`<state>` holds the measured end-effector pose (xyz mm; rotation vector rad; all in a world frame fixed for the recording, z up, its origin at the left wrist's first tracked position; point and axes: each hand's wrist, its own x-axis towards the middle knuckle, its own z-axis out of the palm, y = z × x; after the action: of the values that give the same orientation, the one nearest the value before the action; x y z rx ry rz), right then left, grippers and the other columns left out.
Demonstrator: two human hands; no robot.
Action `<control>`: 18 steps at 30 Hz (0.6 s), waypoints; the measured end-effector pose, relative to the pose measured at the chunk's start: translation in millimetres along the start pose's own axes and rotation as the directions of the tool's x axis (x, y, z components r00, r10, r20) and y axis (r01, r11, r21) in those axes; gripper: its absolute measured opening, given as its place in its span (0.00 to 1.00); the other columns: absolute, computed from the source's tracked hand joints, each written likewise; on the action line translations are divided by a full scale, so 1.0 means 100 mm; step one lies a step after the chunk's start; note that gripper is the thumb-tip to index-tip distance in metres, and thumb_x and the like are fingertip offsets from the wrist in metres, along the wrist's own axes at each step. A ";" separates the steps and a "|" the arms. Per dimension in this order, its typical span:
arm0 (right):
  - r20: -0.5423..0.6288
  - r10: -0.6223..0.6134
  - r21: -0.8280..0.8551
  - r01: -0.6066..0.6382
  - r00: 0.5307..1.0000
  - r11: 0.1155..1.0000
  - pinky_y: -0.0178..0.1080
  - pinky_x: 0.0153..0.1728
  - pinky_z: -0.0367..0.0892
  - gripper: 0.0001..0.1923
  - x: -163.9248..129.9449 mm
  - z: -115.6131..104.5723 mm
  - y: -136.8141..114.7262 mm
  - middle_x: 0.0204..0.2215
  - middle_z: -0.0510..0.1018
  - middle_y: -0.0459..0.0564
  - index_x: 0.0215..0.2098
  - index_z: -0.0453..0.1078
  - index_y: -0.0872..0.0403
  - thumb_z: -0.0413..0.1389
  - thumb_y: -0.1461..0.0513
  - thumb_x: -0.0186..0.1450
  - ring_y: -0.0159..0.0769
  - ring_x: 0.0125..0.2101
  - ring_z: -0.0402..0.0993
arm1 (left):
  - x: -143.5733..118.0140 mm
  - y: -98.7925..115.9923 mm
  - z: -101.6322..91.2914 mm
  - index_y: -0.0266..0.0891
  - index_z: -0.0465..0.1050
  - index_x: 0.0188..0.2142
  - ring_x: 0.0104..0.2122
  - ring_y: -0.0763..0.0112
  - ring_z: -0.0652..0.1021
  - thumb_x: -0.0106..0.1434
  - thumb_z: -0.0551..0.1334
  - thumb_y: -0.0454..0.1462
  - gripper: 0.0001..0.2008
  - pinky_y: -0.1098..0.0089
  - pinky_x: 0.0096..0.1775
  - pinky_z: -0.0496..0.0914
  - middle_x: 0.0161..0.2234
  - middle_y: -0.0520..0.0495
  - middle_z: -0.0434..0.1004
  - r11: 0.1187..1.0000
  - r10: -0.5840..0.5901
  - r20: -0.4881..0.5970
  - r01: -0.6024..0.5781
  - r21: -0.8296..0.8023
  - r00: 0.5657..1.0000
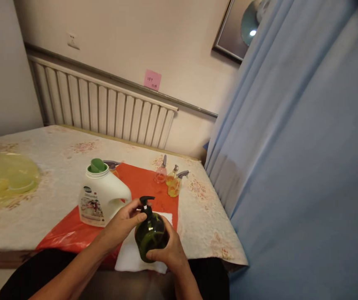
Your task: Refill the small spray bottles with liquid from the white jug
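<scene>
A dark green pump bottle (150, 237) with a black pump head (147, 201) is held upright between my hands. My left hand (131, 213) pinches the collar of the pump at the bottle's neck. Around the bottle's right side and lower body wraps my right hand (170, 248). A white cloth (128, 256) lies beneath the bottle. To the left stands a large white detergent jug (104, 204), its mouth uncapped and a green cup-like piece (97, 166) sitting in the opening.
A red plastic sheet (69, 231) covers part of the flowered bedspread (199, 233). Several small spray bottles (173, 187) stand at the back right. A yellow plastic bag (6, 179) lies far left. A blue curtain (291, 146) hangs at the right, a radiator (104, 104) behind.
</scene>
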<state>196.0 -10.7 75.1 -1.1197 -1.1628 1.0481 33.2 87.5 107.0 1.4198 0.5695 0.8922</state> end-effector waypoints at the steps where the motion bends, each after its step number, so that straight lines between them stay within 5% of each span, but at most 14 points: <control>1: -0.001 0.002 -0.006 -0.002 1.000 1.000 0.46 0.51 0.67 0.44 0.00 0.00 0.00 0.47 0.79 0.46 0.55 0.68 0.48 0.71 0.67 0.39 0.48 0.48 0.74 | 0.00 0.00 0.00 0.41 0.72 0.52 0.45 0.60 0.77 0.59 0.65 0.40 0.21 0.66 0.47 0.69 0.46 0.47 0.80 1.000 -0.001 -0.007 0.001 0.010 1.000; 18: -0.024 0.009 0.014 -0.009 1.000 1.000 0.49 0.52 0.67 0.46 -0.03 -0.03 0.06 0.48 0.79 0.48 0.56 0.67 0.48 0.72 0.63 0.38 0.50 0.50 0.74 | 0.01 -0.01 0.03 0.39 0.74 0.50 0.50 0.56 0.76 0.58 0.66 0.42 0.21 0.60 0.54 0.67 0.48 0.43 0.80 0.998 -0.037 -0.013 0.036 -0.050 0.999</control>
<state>198.4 -12.7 68.8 -1.1243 -1.1309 1.0459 36.3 86.6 106.3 1.3557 0.5783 0.8819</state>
